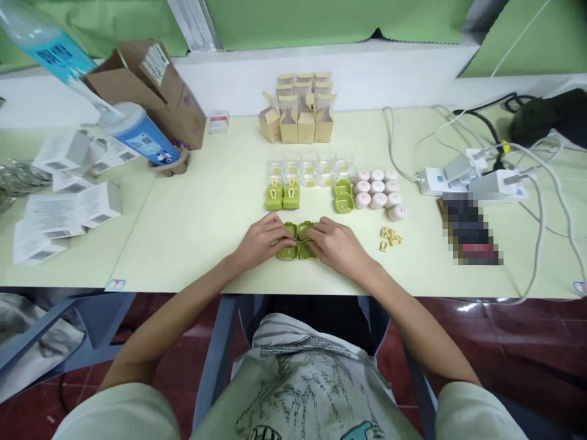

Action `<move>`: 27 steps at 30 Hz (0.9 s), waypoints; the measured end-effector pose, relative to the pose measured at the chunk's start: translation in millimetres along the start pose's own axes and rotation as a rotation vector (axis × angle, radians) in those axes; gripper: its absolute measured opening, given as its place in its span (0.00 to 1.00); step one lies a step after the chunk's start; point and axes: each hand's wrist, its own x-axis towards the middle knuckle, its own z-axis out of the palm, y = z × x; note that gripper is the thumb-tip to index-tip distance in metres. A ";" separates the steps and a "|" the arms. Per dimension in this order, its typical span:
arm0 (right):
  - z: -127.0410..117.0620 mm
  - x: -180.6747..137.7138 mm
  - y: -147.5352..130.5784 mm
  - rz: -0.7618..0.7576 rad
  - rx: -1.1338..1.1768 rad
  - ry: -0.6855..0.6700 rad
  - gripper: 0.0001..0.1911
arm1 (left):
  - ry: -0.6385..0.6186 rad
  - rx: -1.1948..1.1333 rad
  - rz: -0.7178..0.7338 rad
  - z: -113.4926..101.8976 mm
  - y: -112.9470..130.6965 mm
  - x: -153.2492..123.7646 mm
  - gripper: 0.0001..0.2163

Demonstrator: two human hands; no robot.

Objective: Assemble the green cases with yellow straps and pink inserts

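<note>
Two open green cases [298,241] lie side by side near the table's front edge. My left hand [261,240] grips the left one, fingers curled round its side. My right hand [334,243] holds the right one the same way. Behind them stand two more green cases [282,197] with yellow clips inside. Another pair of green cases [343,195] sits to the right of those. A row of clear plastic cups [310,168] lies further back. Round pink pieces [378,191] are grouped beside them. Small yellow clips [389,237] lie loose by my right hand.
Small tan cardboard boxes [302,107] stand at the back. A brown carton [151,85] and blue-labelled bottles [137,135] are at the left, with white leaflets [64,201]. Power strips and cables [481,174] crowd the right side.
</note>
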 end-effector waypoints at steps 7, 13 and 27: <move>-7.9 -24.6 4.5 0.091 0.056 0.119 0.12 | -0.068 0.098 -0.181 -4.5 21.9 2.9 0.12; -15.8 -62.8 9.0 0.128 0.135 0.267 0.14 | -0.130 0.119 -0.344 -24.8 41.1 1.9 0.10; -20.6 -66.8 25.7 0.270 0.052 0.015 0.09 | 0.087 0.270 -0.160 -30.9 43.2 -57.2 0.09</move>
